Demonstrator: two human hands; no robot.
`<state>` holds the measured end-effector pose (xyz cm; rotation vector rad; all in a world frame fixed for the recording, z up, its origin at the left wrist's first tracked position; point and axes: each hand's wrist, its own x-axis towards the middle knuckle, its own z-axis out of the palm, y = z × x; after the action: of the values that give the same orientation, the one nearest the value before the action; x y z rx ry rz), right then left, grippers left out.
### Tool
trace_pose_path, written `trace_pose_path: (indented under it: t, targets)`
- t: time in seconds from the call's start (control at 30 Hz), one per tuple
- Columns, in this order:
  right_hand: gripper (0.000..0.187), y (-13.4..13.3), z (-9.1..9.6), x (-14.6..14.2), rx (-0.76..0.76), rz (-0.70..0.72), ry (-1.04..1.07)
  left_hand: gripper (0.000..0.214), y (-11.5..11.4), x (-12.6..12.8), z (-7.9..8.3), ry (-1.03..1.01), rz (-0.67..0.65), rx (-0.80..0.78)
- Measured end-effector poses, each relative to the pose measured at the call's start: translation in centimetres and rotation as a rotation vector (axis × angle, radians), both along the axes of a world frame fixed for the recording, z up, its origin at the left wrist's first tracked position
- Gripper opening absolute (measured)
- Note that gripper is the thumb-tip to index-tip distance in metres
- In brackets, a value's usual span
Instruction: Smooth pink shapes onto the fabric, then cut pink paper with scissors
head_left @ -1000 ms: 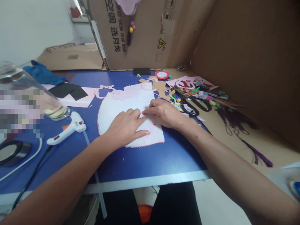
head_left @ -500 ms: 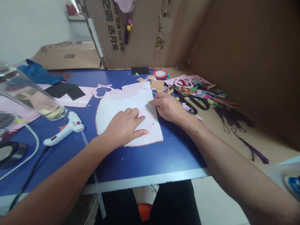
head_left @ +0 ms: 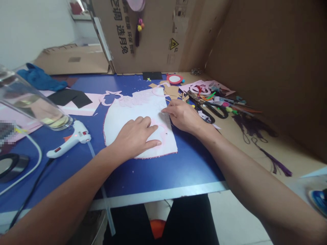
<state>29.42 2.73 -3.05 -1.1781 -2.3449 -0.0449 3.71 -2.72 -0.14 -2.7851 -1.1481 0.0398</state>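
Left hand (head_left: pixel 135 137) spread flat, pressing white fabric panel (head_left: pixel 127 115); right hand (head_left: pixel 182 117) fingers extended, tips resting on panel's right side. Panel lay mid blue tabletop (head_left: pixel 133 173). Red stitching (head_left: pixel 155 156) edged lower rim; pale pink markings (head_left: pixel 138 101) showed on surface. Hot glue gun (head_left: pixel 74 140) lay unheld, left of panel.

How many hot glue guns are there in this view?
1: the white hot glue gun lies on the blue table, left of the white fabric piece. The craft pile may hide more.

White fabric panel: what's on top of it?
The left hand and right hand rest on the white fabric panel. A pink curved line shows beside the left hand's fingers; the panel under both palms is hidden.
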Motion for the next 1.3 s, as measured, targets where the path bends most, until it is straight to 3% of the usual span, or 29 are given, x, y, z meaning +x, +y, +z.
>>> trace_pose_path:
  t: [1.3]
  targets:
    - [0.043, -0.13, -0.11, -0.20, -0.009, -0.006, -0.058, 0.046, 0.01, 0.02, -0.06, 0.015, 0.002, 0.003]
